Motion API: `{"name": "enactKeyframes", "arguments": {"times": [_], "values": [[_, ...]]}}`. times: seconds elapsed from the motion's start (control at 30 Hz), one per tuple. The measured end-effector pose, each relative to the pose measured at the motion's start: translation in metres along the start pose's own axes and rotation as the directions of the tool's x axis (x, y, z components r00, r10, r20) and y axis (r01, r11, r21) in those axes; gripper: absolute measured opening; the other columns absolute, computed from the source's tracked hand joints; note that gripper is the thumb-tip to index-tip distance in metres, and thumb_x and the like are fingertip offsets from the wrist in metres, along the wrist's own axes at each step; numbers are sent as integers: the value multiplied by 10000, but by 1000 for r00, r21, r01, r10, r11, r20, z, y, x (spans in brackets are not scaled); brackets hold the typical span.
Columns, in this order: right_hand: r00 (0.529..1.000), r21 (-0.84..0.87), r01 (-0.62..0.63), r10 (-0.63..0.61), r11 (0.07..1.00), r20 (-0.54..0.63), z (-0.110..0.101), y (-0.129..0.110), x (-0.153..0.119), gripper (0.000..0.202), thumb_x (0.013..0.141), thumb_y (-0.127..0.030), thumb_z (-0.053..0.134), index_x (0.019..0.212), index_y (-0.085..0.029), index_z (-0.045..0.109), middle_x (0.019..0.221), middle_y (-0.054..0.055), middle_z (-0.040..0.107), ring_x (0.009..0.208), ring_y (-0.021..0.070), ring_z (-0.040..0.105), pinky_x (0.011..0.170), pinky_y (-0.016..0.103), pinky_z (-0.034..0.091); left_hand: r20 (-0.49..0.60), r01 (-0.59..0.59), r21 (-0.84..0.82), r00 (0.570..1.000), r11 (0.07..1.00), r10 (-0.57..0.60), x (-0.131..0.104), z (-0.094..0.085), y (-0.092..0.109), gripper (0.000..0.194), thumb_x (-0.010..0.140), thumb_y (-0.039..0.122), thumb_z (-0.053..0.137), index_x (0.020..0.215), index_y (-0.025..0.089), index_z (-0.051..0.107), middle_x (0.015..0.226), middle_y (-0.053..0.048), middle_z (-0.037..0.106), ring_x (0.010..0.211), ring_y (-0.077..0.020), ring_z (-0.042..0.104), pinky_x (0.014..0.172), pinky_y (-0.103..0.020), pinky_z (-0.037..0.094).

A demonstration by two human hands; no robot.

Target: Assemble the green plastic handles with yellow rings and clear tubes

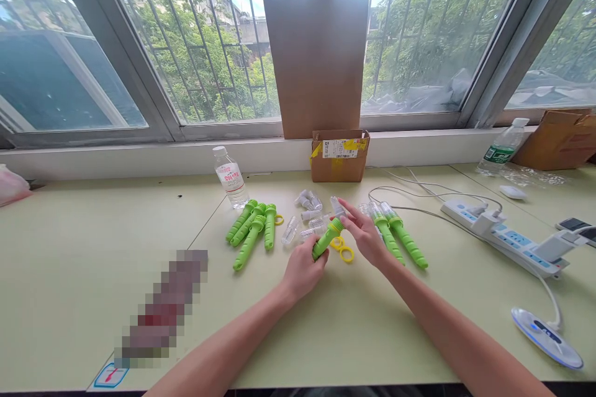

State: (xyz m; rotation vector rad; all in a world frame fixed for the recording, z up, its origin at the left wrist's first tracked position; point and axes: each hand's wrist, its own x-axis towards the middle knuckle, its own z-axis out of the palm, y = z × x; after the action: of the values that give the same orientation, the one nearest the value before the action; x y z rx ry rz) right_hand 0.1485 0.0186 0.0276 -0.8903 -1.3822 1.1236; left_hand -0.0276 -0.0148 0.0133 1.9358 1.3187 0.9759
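Observation:
My left hand [305, 265] is wrapped round a green ridged plastic tube [327, 240], tilted up to the right, with a yellow ring near its top. My right hand [365, 234] pinches a clear plastic cap [337, 206] at the tube's upper end; whether the cap is seated there I cannot tell. Beyond the hands lie several loose clear caps [291, 231]. Yellow rings [346, 254] rest on the table between my hands. Several green tubes without caps [249, 247] lie to the left. Right of my right hand are two green tubes with clear caps [408, 242].
A water bottle [231, 178] and a small cardboard box [338, 169] stand at the back of the table [261, 335]. On the right are a power strip [507, 239] with cables, a white oval device [546, 338] and another bottle [503, 149]. A blurred patch [165, 307] covers something on the left.

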Motion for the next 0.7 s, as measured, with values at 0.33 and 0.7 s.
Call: {"name": "enactKeyframes", "arguments": {"times": [0.33, 0.7], "values": [[996, -39, 44, -47, 998, -81, 14, 3, -5, 368, 898, -477, 499, 1192, -269, 576, 1216, 42, 632, 1096, 251, 579, 917, 405, 461, -20, -10, 82, 1000, 997, 12, 1, -1, -3, 67, 835, 266, 472, 791, 216, 472, 617, 28, 487, 557, -143, 415, 535, -254, 259], [990, 230, -61, 88, 971, -112, 26, -7, -11, 255, 826, -430, 614, 956, -262, 473, 1069, 44, 702, 983, 231, 642, 852, 396, 477, -23, -48, 175, 998, 983, 53, 0, -1, -3, 62, 839, 233, 438, 781, 226, 457, 614, 11, 491, 540, -166, 442, 531, -262, 252]]}}
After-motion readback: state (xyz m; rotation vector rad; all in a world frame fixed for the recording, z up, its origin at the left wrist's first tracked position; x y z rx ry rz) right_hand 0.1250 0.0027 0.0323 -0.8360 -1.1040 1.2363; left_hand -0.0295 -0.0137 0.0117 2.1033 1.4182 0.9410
